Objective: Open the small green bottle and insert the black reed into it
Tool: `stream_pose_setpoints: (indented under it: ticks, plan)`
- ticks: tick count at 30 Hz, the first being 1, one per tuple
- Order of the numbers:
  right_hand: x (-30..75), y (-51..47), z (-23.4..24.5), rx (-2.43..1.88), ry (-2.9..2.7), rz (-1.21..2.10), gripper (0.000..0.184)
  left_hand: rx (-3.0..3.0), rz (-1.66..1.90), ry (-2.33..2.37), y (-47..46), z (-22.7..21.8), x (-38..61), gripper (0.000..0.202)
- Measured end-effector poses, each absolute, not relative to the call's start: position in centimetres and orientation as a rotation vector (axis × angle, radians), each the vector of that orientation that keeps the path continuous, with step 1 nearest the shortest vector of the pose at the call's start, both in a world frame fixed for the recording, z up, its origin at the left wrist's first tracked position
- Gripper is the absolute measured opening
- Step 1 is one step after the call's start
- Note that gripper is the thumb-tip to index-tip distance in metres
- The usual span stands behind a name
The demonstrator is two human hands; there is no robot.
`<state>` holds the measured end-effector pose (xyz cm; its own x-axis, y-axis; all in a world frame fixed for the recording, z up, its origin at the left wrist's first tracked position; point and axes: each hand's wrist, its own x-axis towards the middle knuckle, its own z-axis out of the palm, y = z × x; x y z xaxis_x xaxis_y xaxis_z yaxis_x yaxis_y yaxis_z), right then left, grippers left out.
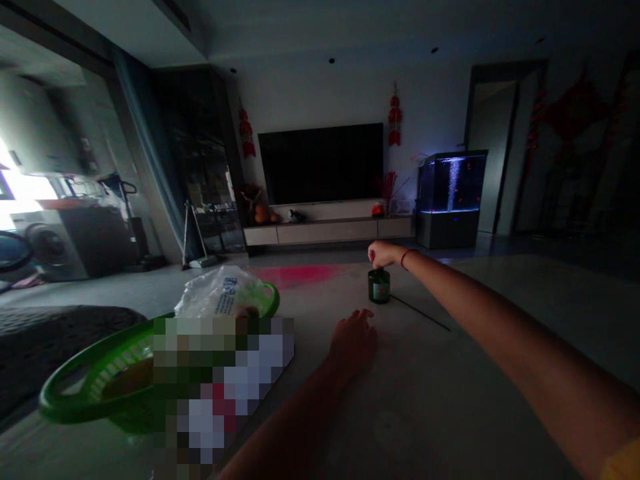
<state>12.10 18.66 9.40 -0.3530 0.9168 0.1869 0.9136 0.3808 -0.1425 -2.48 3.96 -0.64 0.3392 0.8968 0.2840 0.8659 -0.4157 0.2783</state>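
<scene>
Right-hand fingers (379, 256) pinch the top of a dark green jar (379, 289); left-hand fingers (361, 321) rest loosely curled, empty, on the pale worktop (425, 413), with a wall television (320, 163) far ahead.

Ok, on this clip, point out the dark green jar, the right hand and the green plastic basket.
dark green jar (379, 289): head view, on its body, below the hand.
right hand (384, 254): head view, on the back of the hand.
green plastic basket (75, 418): head view, on its near rim.

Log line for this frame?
right grip: on top of dark green jar | left grip: empty, near jar | nearby: green plastic basket
</scene>
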Motion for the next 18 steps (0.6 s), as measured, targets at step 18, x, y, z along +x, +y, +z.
stream_pose_setpoints:
  ticks: [18]
  plan:
    - [15.6, 14.6, 16.6, -1.472, -2.232, -0.021, 0.015, 2.538, 0.674, 1.618, 4.1, -0.6, -2.5, 0.03]
